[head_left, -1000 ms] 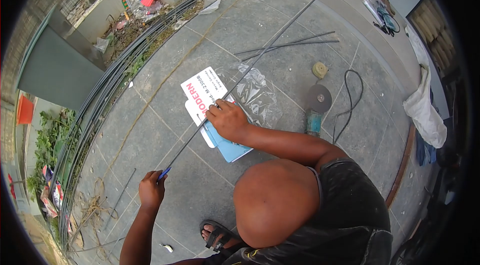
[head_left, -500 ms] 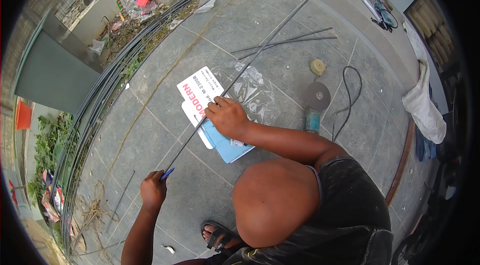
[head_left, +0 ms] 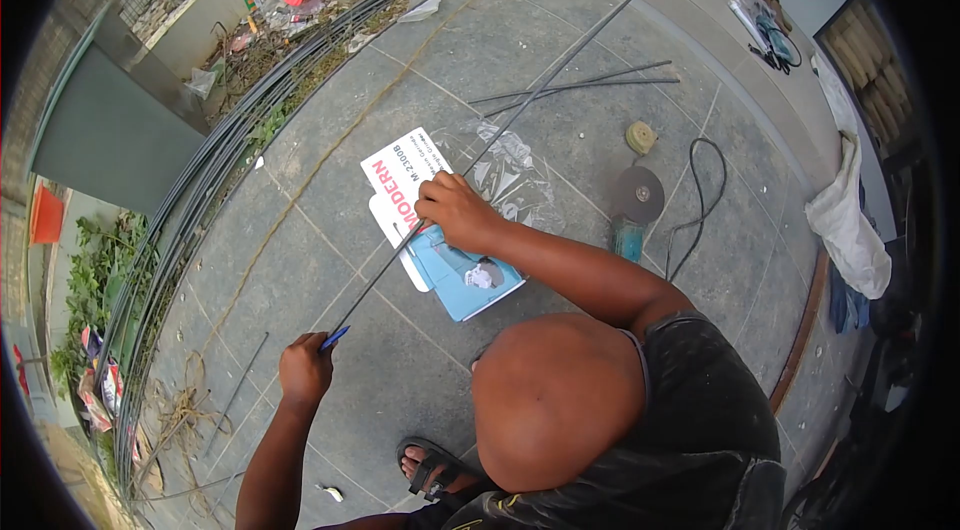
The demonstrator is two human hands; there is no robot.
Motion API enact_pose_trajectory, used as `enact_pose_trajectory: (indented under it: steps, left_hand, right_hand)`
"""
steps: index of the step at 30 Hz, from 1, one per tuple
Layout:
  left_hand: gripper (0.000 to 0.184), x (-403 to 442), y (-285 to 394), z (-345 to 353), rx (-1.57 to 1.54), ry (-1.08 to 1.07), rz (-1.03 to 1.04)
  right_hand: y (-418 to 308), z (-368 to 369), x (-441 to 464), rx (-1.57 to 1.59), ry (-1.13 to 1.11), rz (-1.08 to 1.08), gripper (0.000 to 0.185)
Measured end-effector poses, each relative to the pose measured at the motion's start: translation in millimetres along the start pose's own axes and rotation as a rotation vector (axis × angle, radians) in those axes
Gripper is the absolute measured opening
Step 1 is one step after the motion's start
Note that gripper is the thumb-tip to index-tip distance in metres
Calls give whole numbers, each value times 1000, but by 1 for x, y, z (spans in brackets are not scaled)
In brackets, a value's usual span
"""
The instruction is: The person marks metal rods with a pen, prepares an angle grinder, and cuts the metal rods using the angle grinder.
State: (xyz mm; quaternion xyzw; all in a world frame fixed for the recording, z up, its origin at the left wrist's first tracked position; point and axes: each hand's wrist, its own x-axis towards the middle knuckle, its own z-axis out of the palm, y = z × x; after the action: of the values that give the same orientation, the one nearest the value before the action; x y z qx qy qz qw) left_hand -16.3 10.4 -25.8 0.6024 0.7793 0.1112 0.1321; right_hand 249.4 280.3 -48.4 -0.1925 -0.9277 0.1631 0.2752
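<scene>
A long dark steel rod (head_left: 578, 56) runs diagonally from the upper right down to my hands. My left hand (head_left: 304, 370), at the lower left, is closed around the rod's near end, with a blue pen (head_left: 335, 338) sticking out beside the fingers. Farther up, my right hand (head_left: 458, 212) grips the same rod from above, its fingers wrapped round it. Under the rod and right hand lies a blue and white box (head_left: 395, 175) printed MODERN M-2300B. Part of the box is hidden by my right hand and forearm. Clear plastic wrap (head_left: 520, 185) lies beside it.
An angle grinder (head_left: 628, 238) with its disc upward rests on the tiles, its cord looping right. Near it sits a yellowish roundish object (head_left: 640, 137). Short rods (head_left: 585, 88) lie crossed farther up. A rod bundle (head_left: 205, 160) curves along the left, beside a rope (head_left: 330, 150).
The whole view has shifted slightly. My forearm covers less of the box, whose blue part shows more. Both hands still hold the rod in nearly the same places.
</scene>
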Motion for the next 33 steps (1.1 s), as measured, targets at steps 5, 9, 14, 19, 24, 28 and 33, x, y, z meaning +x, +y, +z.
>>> enact_pose_trajectory:
  steps: [5,9,14,19,24,28,33]
  left_hand:
    - [17,1,1,-2,-3,-29,-34]
    - [19,0,0,-2,-67,-23,-74]
    - [32,0,-2,-15,-124,-72,-98]
    - [35,-26,-39,-61,-202,-3,-176]
    - [23,-82,-95,-96,-119,-108,-503]
    - [17,-113,-103,-98,-111,-199,-531]
    - [14,-124,-109,-81,-63,-247,-594]
  right_hand:
    - [8,3,6,-14,-94,-30,15]
    - [6,2,8,-38,-144,-9,15]
    - [1,-3,14,-17,-209,32,21]
    - [1,0,17,-61,-223,16,20]
    - [-1,4,15,-79,-195,-24,24]
    - [6,7,13,-103,-202,-12,29]
    - [15,11,10,-113,-189,-44,38]
